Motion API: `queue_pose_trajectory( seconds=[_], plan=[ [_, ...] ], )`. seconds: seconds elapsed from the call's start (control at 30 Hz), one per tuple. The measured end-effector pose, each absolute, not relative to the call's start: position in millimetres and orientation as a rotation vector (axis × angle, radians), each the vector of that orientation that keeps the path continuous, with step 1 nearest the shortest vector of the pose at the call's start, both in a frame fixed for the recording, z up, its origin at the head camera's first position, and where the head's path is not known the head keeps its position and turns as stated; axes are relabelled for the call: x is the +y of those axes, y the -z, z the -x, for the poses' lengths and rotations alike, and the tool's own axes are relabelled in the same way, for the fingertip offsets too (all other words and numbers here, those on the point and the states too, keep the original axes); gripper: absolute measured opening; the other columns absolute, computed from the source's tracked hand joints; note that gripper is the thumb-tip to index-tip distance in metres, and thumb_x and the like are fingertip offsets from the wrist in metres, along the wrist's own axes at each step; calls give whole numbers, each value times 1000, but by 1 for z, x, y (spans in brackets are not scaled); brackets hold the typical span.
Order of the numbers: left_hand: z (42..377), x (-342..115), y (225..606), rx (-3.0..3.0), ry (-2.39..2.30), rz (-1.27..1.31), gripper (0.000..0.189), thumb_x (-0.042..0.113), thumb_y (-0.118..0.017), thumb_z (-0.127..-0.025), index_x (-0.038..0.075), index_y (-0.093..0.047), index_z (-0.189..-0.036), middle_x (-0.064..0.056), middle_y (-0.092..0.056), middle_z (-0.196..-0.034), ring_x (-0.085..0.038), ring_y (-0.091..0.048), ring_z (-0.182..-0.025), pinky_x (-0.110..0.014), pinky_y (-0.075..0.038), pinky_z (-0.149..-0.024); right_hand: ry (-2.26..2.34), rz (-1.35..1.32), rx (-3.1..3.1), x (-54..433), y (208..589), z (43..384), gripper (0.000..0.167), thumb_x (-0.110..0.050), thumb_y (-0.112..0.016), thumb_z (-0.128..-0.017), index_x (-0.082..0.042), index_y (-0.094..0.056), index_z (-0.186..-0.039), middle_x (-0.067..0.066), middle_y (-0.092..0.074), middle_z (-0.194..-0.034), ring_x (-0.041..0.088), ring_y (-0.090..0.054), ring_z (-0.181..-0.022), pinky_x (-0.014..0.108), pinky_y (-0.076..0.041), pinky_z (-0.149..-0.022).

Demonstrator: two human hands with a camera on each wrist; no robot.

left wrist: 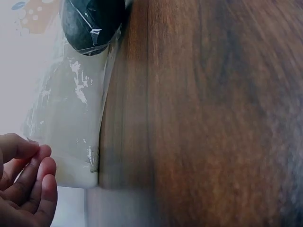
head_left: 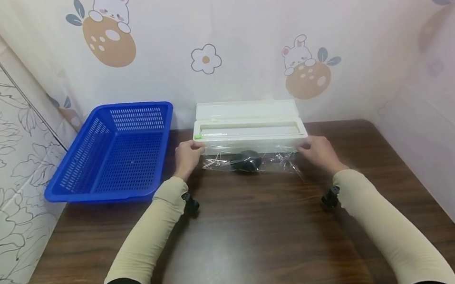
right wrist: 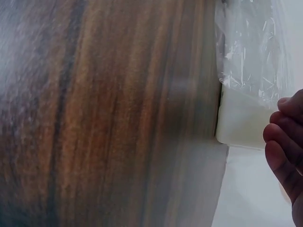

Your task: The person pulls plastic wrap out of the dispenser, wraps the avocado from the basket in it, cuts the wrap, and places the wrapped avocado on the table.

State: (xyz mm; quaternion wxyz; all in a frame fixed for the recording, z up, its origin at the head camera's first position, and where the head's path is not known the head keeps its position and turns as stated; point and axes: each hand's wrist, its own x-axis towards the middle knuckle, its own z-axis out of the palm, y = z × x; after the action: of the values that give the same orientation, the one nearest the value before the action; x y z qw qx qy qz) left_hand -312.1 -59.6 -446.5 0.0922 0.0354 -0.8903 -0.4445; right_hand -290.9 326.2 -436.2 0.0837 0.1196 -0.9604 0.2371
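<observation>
A white cling film dispenser [head_left: 252, 131] stands at the back of the table with its lid raised. Clear cling film [head_left: 273, 160] hangs from its front, wrinkled and glossy. At the dispenser's left front corner, my left hand [head_left: 188, 156] pinches the film between thumb and fingertips. My right hand [head_left: 319, 151] pinches the film's other end by the right corner. Between the hands, a dark green oval thing [head_left: 247, 161] lies in front of the dispenser, partly covered by the film. The left wrist view shows film across the smooth dark thing [left wrist: 92, 23].
To the left of the dispenser is a blue plastic basket [head_left: 126, 160] with slotted sides. A small green piece [head_left: 198, 136] sits at the dispenser's left end. Behind the brown wooden table [head_left: 257, 239] hangs a patterned curtain [head_left: 238, 30].
</observation>
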Motion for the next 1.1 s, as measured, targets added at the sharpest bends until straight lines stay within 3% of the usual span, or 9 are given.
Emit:
queue_pose_trajectory(
  seconds=[0.73, 0.97, 1.1],
  plan=[
    [320, -60, 454, -2932, 1158, -248, 20, 15, -68, -80, 10, -78, -96, -7, -75, -105, -28, -66, -106, -42, -48, -95, -601, -394, -3080, 322, 451, 290, 16, -13, -63, -91, -3, -75, -88, 16, -73, -93, 32, -66, -89, 50, -52, -84],
    [320, -61, 456, -2977, 1154, -248, 20, 17, -69, -80, 12, -78, -97, -6, -75, -107, -28, -65, -105, -41, -49, -94, -533, -351, -3146, 320, 453, 290, 14, -13, -65, -91, -3, -75, -93, 17, -73, -98, 33, -67, -93, 50, -53, -85],
    [320, -61, 458, -3019, 1120, -228, 18, 20, -71, -81, 13, -78, -96, -4, -75, -108, -28, -64, -109, -42, -45, -101, -538, -372, -3178, 321, 454, 291, 12, -12, -67, -89, -3, -74, -90, 18, -73, -97, 33, -67, -92, 50, -52, -85]
  ],
)
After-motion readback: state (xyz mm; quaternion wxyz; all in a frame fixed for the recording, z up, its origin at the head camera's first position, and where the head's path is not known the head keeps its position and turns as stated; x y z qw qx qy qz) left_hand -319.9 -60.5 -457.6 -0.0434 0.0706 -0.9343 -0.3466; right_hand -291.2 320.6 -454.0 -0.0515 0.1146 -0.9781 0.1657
